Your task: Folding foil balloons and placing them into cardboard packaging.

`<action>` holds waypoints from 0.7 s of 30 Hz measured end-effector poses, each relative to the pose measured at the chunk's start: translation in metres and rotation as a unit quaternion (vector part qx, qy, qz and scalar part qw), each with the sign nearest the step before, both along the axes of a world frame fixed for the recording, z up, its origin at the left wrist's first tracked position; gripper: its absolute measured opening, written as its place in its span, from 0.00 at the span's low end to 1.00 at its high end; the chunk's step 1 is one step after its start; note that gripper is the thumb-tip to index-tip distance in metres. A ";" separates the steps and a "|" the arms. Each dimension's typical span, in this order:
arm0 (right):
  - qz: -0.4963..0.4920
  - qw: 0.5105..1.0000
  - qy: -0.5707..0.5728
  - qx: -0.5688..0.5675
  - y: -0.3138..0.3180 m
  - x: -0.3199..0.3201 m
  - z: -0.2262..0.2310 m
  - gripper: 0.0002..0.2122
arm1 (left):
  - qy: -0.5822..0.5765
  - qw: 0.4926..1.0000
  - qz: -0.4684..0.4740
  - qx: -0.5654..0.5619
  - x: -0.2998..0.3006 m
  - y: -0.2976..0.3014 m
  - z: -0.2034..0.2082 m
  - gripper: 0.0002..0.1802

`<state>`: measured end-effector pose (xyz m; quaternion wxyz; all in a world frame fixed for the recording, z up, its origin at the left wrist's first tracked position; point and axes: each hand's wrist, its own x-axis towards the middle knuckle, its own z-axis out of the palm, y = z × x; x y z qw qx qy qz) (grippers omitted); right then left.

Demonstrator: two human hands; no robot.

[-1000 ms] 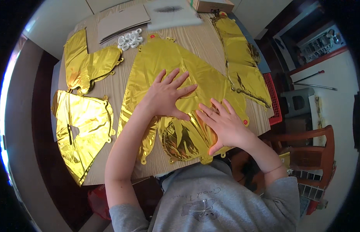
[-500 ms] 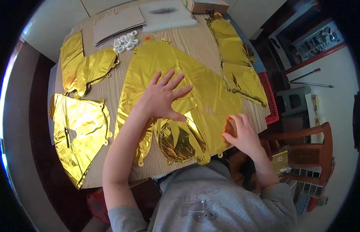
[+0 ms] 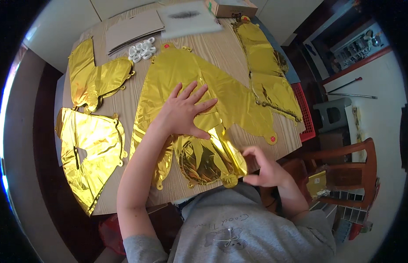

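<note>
A large flat gold foil balloon (image 3: 169, 79) lies in the middle of the table, with its near right part folded over in a shiny crease. My left hand (image 3: 182, 111) rests palm down on its centre, fingers spread. At the folded edge, beside the near side of the table, my right hand (image 3: 269, 171) is curved, thumb and forefinger apart, their tips close to or touching the foil. I cannot tell whether they press on it. A round tab with a red spot (image 3: 272, 139) shows at the balloon's right corner.
Other gold foil balloons lie around: an angled one (image 3: 101, 74) and a fan-shaped one (image 3: 92, 149) at left, a long folded one (image 3: 265, 61) at right. Farther back are white rings (image 3: 142, 49), cardboard sheets (image 3: 134, 28), a translucent packet (image 3: 188, 22) and a box (image 3: 232, 8).
The near right part of the balloon has been turned over leftward, baring wood and the red-spotted tab. My right hand has moved down and slightly left; my left hand stays put.
</note>
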<state>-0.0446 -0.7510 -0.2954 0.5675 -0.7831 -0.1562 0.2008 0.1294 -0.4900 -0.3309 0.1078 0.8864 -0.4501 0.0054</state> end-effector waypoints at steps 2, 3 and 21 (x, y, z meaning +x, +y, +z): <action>0.047 0.989 -0.138 -0.030 0.007 0.003 -0.003 0.24 | -0.001 1.000 -0.001 -0.001 0.000 -0.001 0.001 0.57; 0.047 0.986 -0.156 -0.017 0.011 0.003 -0.004 0.21 | -0.001 1.000 -0.002 -0.001 0.000 -0.001 0.001 0.57; 0.018 0.882 -0.342 -0.324 0.022 0.015 -0.021 0.24 | -0.005 1.000 0.001 -0.003 0.000 -0.001 0.000 0.57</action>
